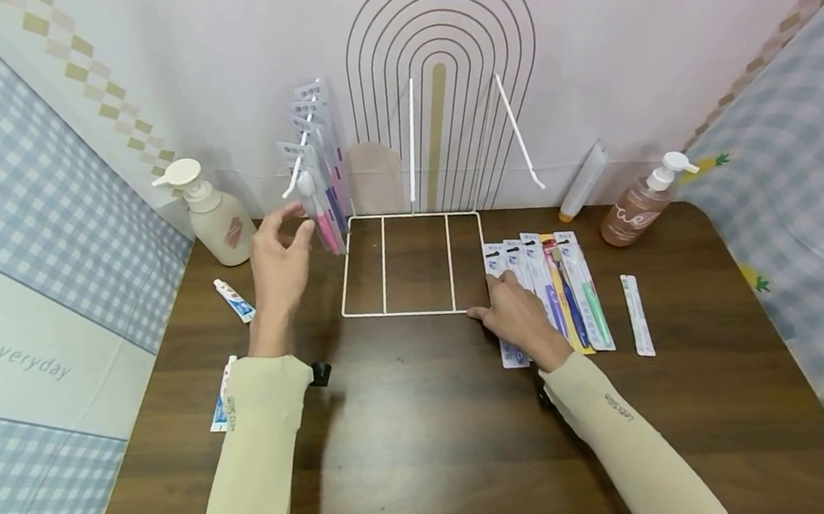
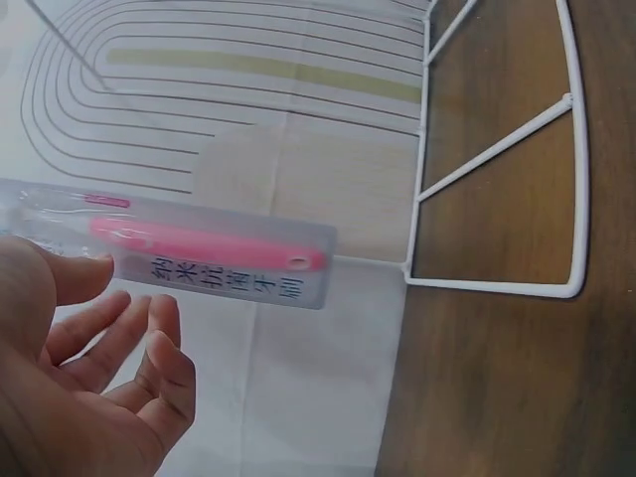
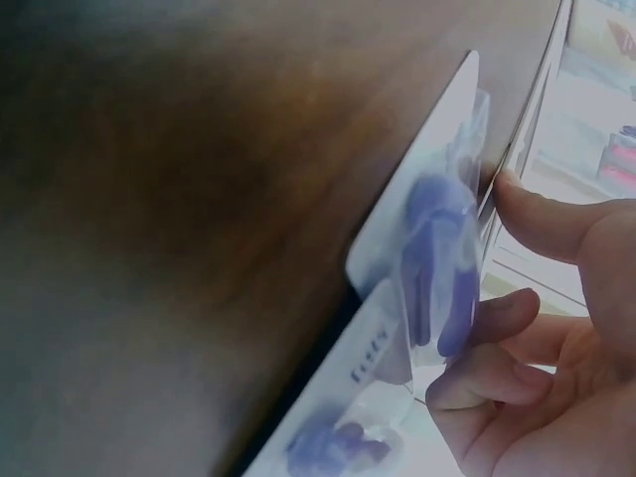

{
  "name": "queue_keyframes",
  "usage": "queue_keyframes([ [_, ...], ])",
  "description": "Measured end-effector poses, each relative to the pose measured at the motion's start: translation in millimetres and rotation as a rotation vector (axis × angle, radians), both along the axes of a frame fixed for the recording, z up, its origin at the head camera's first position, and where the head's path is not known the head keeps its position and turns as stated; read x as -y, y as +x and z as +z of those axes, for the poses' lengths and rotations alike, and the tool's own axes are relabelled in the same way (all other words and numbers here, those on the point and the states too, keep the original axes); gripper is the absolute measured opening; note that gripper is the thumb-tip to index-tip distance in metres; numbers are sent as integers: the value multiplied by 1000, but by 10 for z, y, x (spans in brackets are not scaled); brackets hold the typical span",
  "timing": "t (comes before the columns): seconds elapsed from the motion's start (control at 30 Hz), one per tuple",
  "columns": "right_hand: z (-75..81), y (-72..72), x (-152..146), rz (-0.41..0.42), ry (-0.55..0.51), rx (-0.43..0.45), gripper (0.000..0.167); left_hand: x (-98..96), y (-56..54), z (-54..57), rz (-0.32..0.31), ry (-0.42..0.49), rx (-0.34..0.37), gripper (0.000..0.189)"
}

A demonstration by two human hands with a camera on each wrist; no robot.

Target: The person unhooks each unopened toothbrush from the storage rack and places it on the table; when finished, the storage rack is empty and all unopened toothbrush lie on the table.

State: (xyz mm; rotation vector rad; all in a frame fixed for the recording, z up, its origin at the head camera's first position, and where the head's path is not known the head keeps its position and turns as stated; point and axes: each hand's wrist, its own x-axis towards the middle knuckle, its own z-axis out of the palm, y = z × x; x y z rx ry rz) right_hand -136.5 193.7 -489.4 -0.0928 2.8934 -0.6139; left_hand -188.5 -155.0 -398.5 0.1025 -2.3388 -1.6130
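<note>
My left hand (image 1: 280,262) is beside the front toothbrush pack (image 1: 321,204), which has a pink handle and hangs with several others from the left white hook (image 1: 296,173). In the left wrist view its thumb lies by the pack's edge, and the other fingers are loosely bent around nothing. My right hand (image 1: 517,311) rests at the leftmost toothbrush pack (image 1: 514,355) of a row lying on the table. The right wrist view shows a purple toothbrush pack (image 3: 437,268) by its fingertips, the thumb spread apart from them.
A white wire rack (image 1: 418,313) stands at the back, its middle hook (image 1: 411,140) and right hook (image 1: 520,132) bare. Pump bottles (image 1: 222,227) (image 1: 637,212) flank it. Toothpaste tubes (image 1: 236,301) lie left; a standing tube (image 1: 583,180) and a slim packet (image 1: 638,315) are right.
</note>
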Motion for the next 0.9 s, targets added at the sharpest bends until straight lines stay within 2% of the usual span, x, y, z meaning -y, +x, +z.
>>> queue_keyframes([
  [0.23,11,-21,-6,-7,-11,5,74,6,-20,62,7,70,-3,27],
  [0.4,-144,-91,-67,-14,-39,1,79,5,-26,95,10,86,-16,23],
  [0.6,-184,-96,-72,-25,-46,-4,80,-7,-19,138,-5,97,-54,20],
  [0.77,-41,-33,-6,-18,-22,-3,75,-34,-10,169,5,100,-64,20],
  [0.9,38,-2,36,-21,-9,10,72,-95,9,201,-24,140,-77,20],
])
